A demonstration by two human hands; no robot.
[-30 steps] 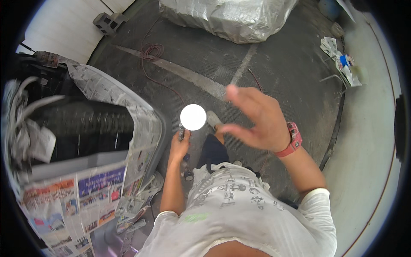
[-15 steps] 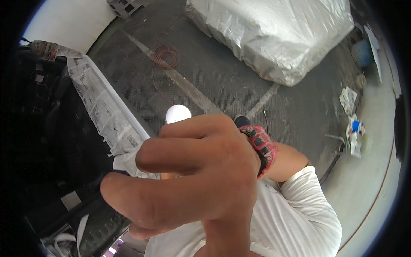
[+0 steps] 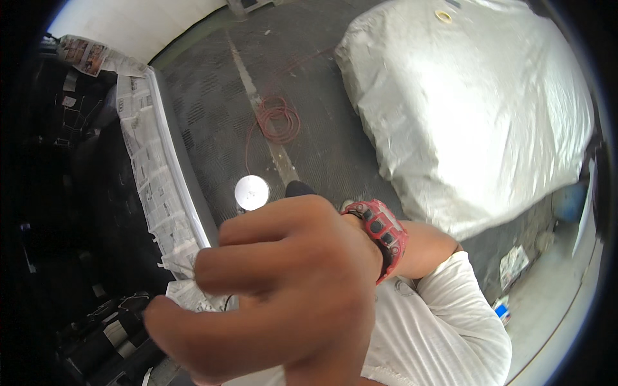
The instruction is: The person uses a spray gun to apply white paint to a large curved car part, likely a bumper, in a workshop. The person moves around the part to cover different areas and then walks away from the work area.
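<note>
My right hand [image 3: 283, 276] fills the lower middle of the head view, very near the camera. Its fingers are bent and point left, with small gaps between them. The fingertips and palm are turned out of sight, and whatever they may hold is hidden. A red and black wristwatch [image 3: 383, 235] sits on the wrist. Behind the knuckles, a round white-topped object [image 3: 252, 192] stands on the floor, where a thin red hose [image 3: 279, 120] ends. My left hand does not show.
Along the left runs a dark vehicle opening, its pale edge lined with newspaper [image 3: 154, 174]. A large bulky thing under a silvery cover [image 3: 470, 109] takes up the far right, with a tape ring [image 3: 443, 16] on it. Papers [image 3: 514, 266] lie near the right wall.
The whole view has shifted, so the silver-covered thing shows much more fully and the hose coil sits further right. My right hand remains raised and bent, slightly lower in the picture.
</note>
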